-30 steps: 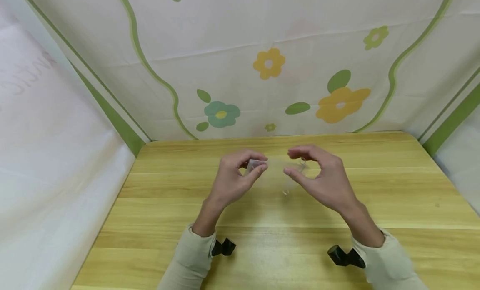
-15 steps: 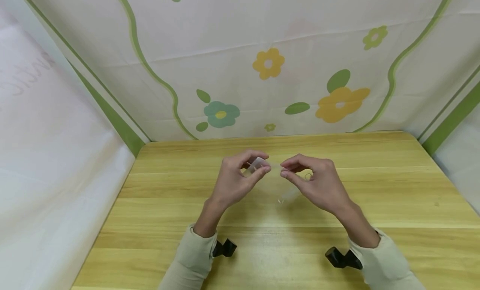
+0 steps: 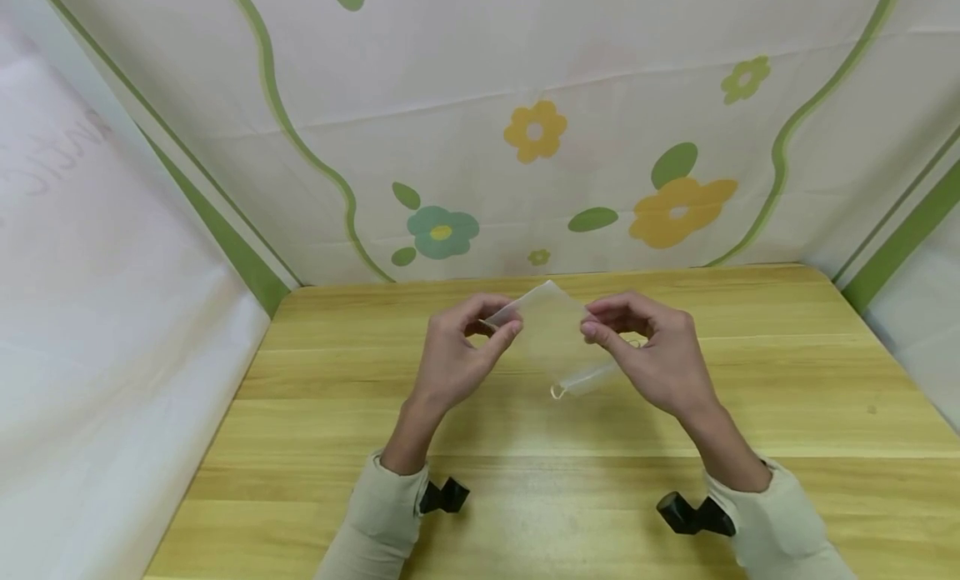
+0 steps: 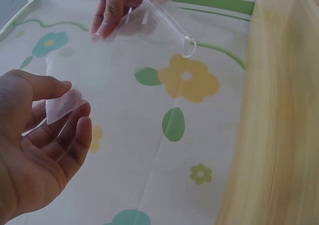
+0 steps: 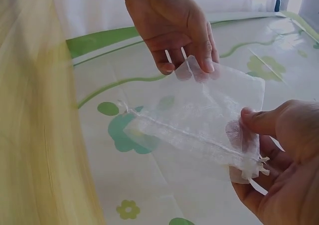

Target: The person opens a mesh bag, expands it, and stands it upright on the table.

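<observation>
Between the two hands a sheer white organza drawstring bag [image 5: 209,105] is stretched out above the table. My left hand [image 3: 463,348] pinches one bottom corner between thumb and fingers; in the left wrist view that corner of the mesh shows under the thumb. With thumb and fingertips my right hand [image 3: 654,352] grips a side edge of the bag, the fingers showing through the fabric in the right wrist view. The gathered drawstring end [image 5: 194,135] hangs toward the person, a small cord loop [image 3: 557,392] at its side. Through the bag only the background shows.
Below the hands lies a light wooden table [image 3: 525,497]. A white cloth wall printed with flowers [image 3: 450,147] rises behind its far edge, and another white cloth [image 3: 112,313] hangs on the left. Black wrist cameras [image 3: 693,513] stick inward from the sleeves.
The right hand went in to pinch the bag close to the left hand, then drew away to the right. The bag now spreads wider, with a corner pointing up toward the wall.
</observation>
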A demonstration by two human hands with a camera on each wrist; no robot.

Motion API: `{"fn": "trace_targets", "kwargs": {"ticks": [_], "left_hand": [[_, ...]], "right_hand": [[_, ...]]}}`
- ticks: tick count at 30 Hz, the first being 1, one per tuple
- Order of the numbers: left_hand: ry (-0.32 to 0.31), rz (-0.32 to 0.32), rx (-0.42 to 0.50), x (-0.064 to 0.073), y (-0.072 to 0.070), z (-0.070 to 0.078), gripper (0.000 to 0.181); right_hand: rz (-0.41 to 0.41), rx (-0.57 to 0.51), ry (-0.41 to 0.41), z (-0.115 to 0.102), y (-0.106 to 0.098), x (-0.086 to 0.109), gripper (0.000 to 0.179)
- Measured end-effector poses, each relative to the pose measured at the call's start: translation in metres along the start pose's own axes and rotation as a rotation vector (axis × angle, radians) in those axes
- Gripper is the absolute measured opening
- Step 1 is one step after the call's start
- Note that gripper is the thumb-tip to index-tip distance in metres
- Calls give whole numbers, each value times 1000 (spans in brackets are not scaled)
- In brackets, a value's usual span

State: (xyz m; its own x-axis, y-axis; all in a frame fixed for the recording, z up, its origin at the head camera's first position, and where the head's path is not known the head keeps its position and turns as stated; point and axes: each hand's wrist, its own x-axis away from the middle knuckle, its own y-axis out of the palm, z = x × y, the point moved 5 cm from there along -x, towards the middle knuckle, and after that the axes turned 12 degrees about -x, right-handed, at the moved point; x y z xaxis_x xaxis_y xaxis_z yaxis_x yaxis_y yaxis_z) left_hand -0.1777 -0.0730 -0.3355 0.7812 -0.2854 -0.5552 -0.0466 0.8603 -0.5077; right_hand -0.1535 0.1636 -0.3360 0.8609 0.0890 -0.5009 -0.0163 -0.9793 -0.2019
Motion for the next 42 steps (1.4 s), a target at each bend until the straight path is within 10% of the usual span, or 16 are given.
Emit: {"fn": "trace_targets", "kwargs": {"ticks": [42], "left_hand": [[26,-32,-33,0,6,7,14]], "right_hand": [[-48,38,81,2,4,2,7]]}}
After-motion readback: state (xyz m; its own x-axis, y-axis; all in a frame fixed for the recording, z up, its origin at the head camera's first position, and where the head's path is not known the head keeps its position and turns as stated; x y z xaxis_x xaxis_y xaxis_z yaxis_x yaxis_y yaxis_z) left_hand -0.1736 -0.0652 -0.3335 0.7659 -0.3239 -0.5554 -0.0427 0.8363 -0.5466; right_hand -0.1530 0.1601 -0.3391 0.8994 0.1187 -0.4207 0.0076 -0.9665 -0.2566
